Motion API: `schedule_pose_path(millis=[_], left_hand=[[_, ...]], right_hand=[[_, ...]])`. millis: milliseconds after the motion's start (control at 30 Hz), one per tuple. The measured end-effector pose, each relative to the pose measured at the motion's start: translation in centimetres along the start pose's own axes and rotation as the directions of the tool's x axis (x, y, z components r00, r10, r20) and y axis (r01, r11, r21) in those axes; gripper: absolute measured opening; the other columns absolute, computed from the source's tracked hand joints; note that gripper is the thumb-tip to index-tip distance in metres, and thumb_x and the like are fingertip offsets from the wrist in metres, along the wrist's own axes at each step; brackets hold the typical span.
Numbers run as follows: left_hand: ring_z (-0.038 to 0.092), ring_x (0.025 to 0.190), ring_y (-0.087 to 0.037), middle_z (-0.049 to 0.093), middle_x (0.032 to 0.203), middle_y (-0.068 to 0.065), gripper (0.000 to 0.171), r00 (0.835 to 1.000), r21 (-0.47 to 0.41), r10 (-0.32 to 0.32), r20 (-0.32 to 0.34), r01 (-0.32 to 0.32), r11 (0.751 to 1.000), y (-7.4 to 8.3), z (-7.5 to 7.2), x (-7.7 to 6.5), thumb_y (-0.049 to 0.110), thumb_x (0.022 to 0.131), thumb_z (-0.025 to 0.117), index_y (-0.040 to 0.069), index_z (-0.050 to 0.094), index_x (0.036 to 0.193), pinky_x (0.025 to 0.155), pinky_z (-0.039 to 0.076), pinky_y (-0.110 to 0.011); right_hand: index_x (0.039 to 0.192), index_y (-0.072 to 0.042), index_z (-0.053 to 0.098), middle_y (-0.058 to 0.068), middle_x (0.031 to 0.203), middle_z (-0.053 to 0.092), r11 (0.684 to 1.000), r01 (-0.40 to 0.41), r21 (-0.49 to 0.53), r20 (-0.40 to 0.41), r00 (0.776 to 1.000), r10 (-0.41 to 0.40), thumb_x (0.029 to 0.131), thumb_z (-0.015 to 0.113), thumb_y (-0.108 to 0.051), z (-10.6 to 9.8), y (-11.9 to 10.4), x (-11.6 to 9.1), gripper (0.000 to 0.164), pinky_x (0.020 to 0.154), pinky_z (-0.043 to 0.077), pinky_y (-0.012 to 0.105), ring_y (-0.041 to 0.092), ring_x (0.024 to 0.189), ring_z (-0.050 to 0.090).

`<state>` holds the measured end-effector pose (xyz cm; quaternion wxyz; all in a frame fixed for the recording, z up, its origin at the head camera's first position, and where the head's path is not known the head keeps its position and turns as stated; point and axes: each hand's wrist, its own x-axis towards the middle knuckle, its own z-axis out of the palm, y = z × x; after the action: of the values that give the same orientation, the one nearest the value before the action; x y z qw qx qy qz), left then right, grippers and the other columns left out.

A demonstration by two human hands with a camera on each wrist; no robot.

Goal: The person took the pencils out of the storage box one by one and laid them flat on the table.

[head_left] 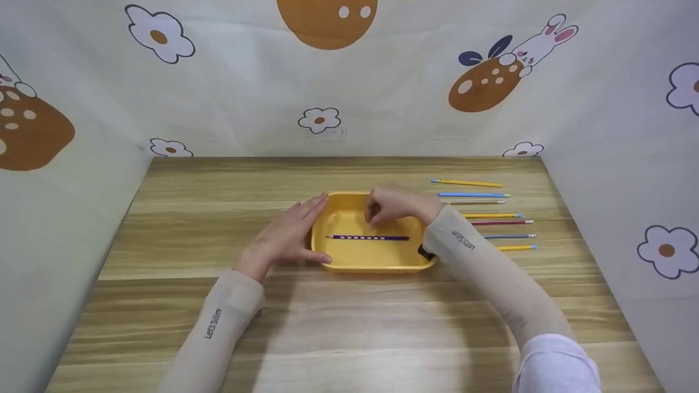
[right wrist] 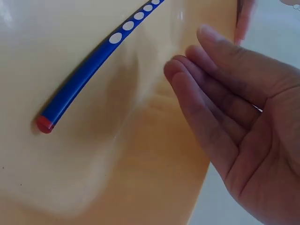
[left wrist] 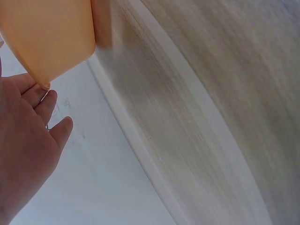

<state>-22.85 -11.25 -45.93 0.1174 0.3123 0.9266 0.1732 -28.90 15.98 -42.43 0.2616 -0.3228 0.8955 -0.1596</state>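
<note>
A yellow plastic tray (head_left: pixel 377 269) stands on the table, and one dark blue pencil (head_left: pixel 377 238) with a row of white spots lies lengthwise inside it. The pencil's tip faces left; its red end shows in the right wrist view. My left hand (head_left: pixel 286 234) rests spread against the tray's left end, its thumb by the front rim and its fingers by the back corner. In the left wrist view those fingers touch the rim. My right hand (head_left: pixel 401 203) hangs over the tray's back right, fingers loosely bent, apart from the pencil and holding nothing.
Right of the tray several pencils lie in a rough column, among them a blue pencil (head_left: pixel 472 195), a red pencil (head_left: pixel 502 222) and a yellow pencil (head_left: pixel 467 183). My right forearm covers some of their ends. A patterned curtain (head_left: pixel 235 98) encloses the wooden table (head_left: pixel 191 229).
</note>
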Motion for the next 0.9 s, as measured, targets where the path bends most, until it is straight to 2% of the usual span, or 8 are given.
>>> schedule_pose_path(millis=[167,300,433,700,900], left_hand=[[0.01,0.157,-0.021,0.005,0.17,0.0,0.127,1.0,-0.006,0.003,-0.003,-0.003,1.0,0.0,0.1,0.0,0.068,0.071,0.077,0.015,0.006,0.162,0.13,0.01,-0.044],[0.01,0.157,-0.02,0.005,0.17,0.0,0.126,1.0,-0.018,0.006,-0.012,-0.006,1.0,0.0,0.1,0.1,0.067,0.071,0.078,0.016,0.007,0.162,0.13,0.009,-0.043],[0.009,0.157,-0.019,0.004,0.17,0.002,0.126,1.0,-0.011,-0.004,0.007,0.004,1.0,0.0,0.0,0.1,0.067,0.071,0.078,0.016,0.007,0.162,0.13,0.009,-0.042],[0.012,0.157,-0.021,0.007,0.17,-0.003,0.127,1.0,0.024,0.028,-0.007,-0.027,0.999,0.0,-0.1,0.3,0.07,0.071,0.075,0.011,0.008,0.161,0.129,0.012,-0.045],[0.011,0.157,-0.021,0.006,0.17,-0.002,0.128,1.0,0.029,0.011,0.0,-0.011,1.0,0.0,-0.1,0.0,0.073,0.07,0.073,0.013,0.007,0.161,0.129,0.012,-0.045]], right_hand=[[0.086,-0.012,0.074,0.002,0.085,0.072,0.999,-0.025,-0.026,0.07,0.997,0.027,0.085,0.08,-0.019,0.6,0.0,0.5,0.009,0.067,0.05,0.021,0.01,0.072,0.058],[0.088,-0.011,0.073,0.002,0.085,0.072,0.999,-0.037,-0.027,0.113,0.993,0.04,0.083,0.082,-0.019,1.1,0.1,0.6,0.013,0.064,0.05,0.02,0.009,0.068,0.058],[0.092,-0.011,0.072,0.001,0.087,0.071,0.999,-0.04,-0.025,0.143,0.989,0.043,0.084,0.081,-0.02,1.6,0.2,0.6,0.015,0.066,0.049,0.02,0.009,0.071,0.057],[0.092,-0.013,0.068,-0.001,0.085,0.064,0.997,-0.074,-0.032,0.147,0.986,0.077,0.082,0.083,-0.019,1.9,0.5,0.8,0.018,0.065,0.046,0.022,0.012,0.073,0.053],[0.09,-0.012,0.068,0.0,0.083,0.064,0.998,-0.033,-0.044,0.136,0.99,0.039,0.083,0.08,-0.011,2.4,0.5,1.2,0.014,0.064,0.046,0.021,0.012,0.072,0.054]])
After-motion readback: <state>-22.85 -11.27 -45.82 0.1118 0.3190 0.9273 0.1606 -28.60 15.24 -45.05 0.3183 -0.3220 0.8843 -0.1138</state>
